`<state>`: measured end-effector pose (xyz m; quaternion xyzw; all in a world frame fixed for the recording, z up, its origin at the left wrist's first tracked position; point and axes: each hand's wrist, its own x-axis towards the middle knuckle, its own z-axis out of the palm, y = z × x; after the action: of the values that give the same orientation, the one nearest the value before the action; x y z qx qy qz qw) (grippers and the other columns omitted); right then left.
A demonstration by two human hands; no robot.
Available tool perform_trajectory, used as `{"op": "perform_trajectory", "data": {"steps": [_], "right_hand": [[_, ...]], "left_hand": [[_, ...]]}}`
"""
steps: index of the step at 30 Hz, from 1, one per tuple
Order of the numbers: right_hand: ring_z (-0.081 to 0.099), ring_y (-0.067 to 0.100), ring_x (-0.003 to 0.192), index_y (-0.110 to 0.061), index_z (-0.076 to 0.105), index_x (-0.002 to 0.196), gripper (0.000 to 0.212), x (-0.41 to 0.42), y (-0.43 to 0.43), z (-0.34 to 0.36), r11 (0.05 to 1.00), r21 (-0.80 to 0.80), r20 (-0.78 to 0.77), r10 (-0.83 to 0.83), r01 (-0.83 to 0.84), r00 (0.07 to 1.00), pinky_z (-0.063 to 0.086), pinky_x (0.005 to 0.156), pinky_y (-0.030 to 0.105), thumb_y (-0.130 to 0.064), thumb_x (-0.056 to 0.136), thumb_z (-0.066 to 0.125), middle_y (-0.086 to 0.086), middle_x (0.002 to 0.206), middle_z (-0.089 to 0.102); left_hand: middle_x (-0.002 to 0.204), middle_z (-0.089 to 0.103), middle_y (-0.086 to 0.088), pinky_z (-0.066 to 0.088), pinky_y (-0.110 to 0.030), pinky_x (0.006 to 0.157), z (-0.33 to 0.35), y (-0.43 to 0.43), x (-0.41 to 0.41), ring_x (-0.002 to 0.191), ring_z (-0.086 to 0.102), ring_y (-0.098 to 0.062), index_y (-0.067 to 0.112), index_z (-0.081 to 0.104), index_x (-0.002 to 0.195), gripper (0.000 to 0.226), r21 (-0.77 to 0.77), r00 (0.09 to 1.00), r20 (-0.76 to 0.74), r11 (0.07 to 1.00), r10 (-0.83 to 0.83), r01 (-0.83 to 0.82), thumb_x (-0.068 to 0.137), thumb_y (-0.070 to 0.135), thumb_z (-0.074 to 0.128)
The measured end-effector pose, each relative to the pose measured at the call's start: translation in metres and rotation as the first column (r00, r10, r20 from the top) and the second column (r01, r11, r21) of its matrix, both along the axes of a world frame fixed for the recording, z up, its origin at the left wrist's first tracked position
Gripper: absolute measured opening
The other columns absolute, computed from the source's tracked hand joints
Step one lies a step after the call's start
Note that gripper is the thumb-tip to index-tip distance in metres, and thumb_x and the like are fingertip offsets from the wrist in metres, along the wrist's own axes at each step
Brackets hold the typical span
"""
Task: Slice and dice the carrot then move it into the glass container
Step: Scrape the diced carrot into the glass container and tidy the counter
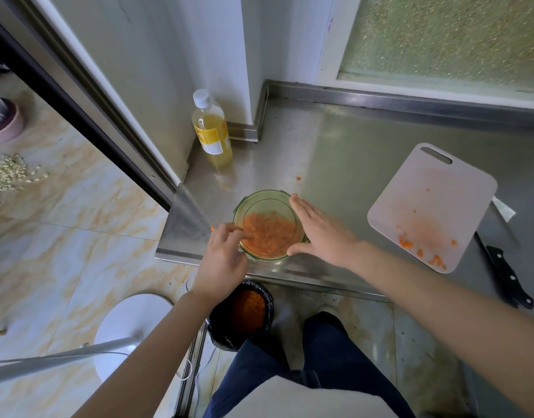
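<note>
Glass container (268, 205) looking heavy, slick; right hand (320, 233) bracing its wall, fingers flat. Left hand (225, 254) dipping into light, damp carrot dice (268, 238), pinch unclear. Lifting: grip both sides.

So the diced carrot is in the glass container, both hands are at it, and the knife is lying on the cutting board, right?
Not quite. The head view shows the knife on the steel counter beside the cutting board, not on it. The rest holds.

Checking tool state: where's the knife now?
Head view, far right: the knife lies flat on the steel counter, just right of the cutting board, with nothing holding it.
</note>
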<state>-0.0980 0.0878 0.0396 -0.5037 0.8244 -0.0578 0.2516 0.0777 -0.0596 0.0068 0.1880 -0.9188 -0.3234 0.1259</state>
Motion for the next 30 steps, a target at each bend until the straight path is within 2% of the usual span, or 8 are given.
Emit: {"op": "perform_trajectory", "data": {"steps": [4,6,8,10,15,20,23,30], "right_hand": [[0.007,0.017,0.147,-0.007,0.002,0.152,0.083,-0.010,0.019,-0.021,0.963,-0.140,0.087,-0.219,0.229,0.972,0.003,0.115,0.023,-0.044,0.093,0.047,0.007,0.160,0.003],[0.007,0.021,0.147,-0.003,0.009,0.151,0.071,-0.024,0.032,-0.033,0.959,-0.083,0.057,-0.268,0.272,0.962,0.004,0.118,0.026,-0.034,0.097,0.045,0.011,0.159,0.005],[0.006,0.023,0.147,-0.001,0.010,0.150,0.066,-0.040,0.045,-0.043,0.971,0.037,-0.024,-0.236,0.237,0.971,0.005,0.117,0.029,-0.027,0.099,0.044,0.013,0.160,0.004],[0.006,0.024,0.147,-0.003,0.008,0.151,0.065,-0.052,0.055,-0.051,0.976,0.129,-0.089,-0.166,0.177,0.982,0.007,0.117,0.030,-0.027,0.101,0.041,0.012,0.160,0.003],[0.004,0.021,0.148,-0.008,0.004,0.152,0.065,-0.064,0.064,-0.059,0.980,0.179,-0.128,-0.066,0.088,0.990,0.006,0.119,0.030,-0.037,0.102,0.035,0.008,0.160,-0.001],[0.005,0.018,0.148,-0.013,0.007,0.152,0.071,-0.076,0.070,-0.061,0.985,0.170,-0.155,0.009,0.017,0.988,0.007,0.119,0.029,-0.045,0.098,0.039,0.005,0.161,0.002],[0.003,0.017,0.148,-0.014,0.005,0.153,0.072,-0.078,0.071,-0.062,0.986,0.169,-0.137,0.022,0.001,0.990,0.004,0.118,0.027,-0.044,0.098,0.041,0.003,0.161,-0.002],[0.000,0.014,0.148,-0.018,0.003,0.153,0.076,-0.086,0.071,-0.060,0.986,0.164,-0.090,0.049,-0.034,0.995,0.009,0.117,0.026,-0.044,0.096,0.047,-0.001,0.160,-0.005]], "left_hand": [[0.116,0.048,-0.010,0.037,-0.039,0.096,0.004,0.019,-0.007,0.110,0.041,-0.025,0.008,0.049,0.123,0.036,-0.042,0.933,0.167,0.948,0.319,-0.316,0.093,0.026,0.054],[0.118,0.050,-0.010,0.042,-0.042,0.094,0.003,0.022,-0.016,0.108,0.048,-0.025,0.009,0.040,0.127,0.045,0.141,0.893,0.277,0.905,0.354,-0.402,0.093,0.036,0.052],[0.113,0.054,-0.012,0.047,-0.046,0.089,0.002,0.020,-0.027,0.102,0.056,-0.028,0.009,0.038,0.123,0.042,0.375,0.850,0.357,0.774,0.388,-0.510,0.094,0.038,0.051],[0.101,0.057,-0.011,0.051,-0.048,0.085,0.003,0.018,-0.033,0.096,0.061,-0.032,0.009,0.041,0.111,0.029,0.490,0.808,0.406,0.644,0.428,-0.587,0.096,0.031,0.049],[0.080,0.048,-0.005,0.050,-0.056,0.081,0.008,0.017,-0.036,0.080,0.056,-0.029,0.003,0.041,0.102,0.020,0.564,0.819,0.318,0.599,0.477,-0.569,0.098,0.022,0.044],[0.089,0.044,-0.007,0.047,-0.062,0.085,0.007,0.002,-0.063,0.092,0.055,-0.036,0.018,0.036,0.086,0.015,0.681,0.786,0.230,0.482,0.574,-0.551,0.098,0.021,0.043],[0.089,0.043,-0.004,0.047,-0.060,0.088,0.010,-0.007,-0.102,0.091,0.052,-0.029,0.018,0.034,0.083,0.018,0.749,0.752,0.201,0.397,0.627,-0.531,0.099,0.021,0.042],[0.092,0.045,-0.003,0.048,-0.055,0.091,0.001,-0.019,-0.183,0.098,0.053,-0.030,0.017,0.032,0.085,0.016,0.764,0.739,0.239,0.348,0.629,-0.544,0.099,0.020,0.040]]}}
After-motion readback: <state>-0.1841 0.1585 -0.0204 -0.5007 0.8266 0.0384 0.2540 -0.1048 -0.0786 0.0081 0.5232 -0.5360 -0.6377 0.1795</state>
